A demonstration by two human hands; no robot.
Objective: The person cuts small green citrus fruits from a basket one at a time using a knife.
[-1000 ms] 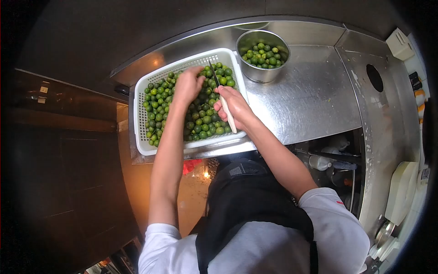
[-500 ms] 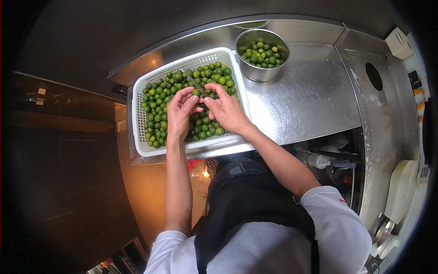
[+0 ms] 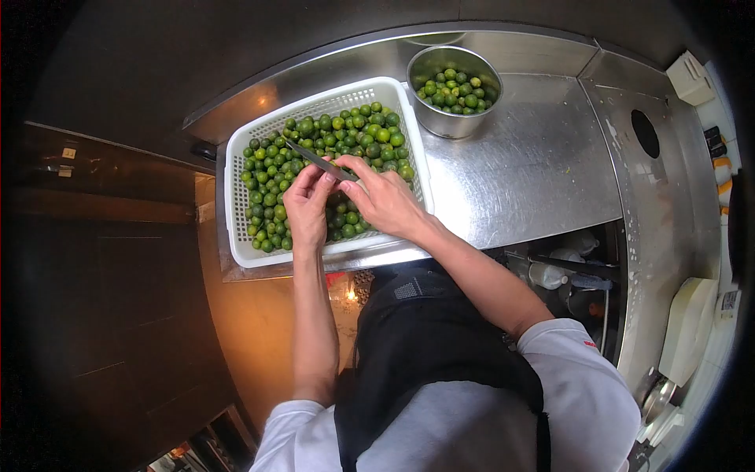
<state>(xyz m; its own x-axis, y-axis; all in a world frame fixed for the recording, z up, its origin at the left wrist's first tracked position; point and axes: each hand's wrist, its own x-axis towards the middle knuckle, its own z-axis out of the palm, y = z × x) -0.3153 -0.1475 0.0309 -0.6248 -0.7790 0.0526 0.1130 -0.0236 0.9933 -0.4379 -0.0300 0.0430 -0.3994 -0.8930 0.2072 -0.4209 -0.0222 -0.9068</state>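
A small knife (image 3: 316,161) is in my right hand (image 3: 385,200), its blade pointing up and to the left over the basket. My left hand (image 3: 307,206) is closed with its fingertips pinched together beside the blade. A small green lime appears to be in that pinch, mostly hidden by the fingers and knife. Both hands are above a white plastic basket (image 3: 236,145) full of small green limes (image 3: 271,177). Right of the basket, a round steel pot (image 3: 450,126) holds more limes (image 3: 454,90).
The basket and pot stand on a steel counter (image 3: 535,149) with a raised back edge. At the right, the steel surface has a dark oval hole (image 3: 645,132). Below the counter, an open shelf holds plastic bottles (image 3: 546,275). A dark wall rises behind.
The knife has swung down to the left and now lies lower across the left fingertips. Both hands have turned slightly, and the lime seen between them before is now largely covered.
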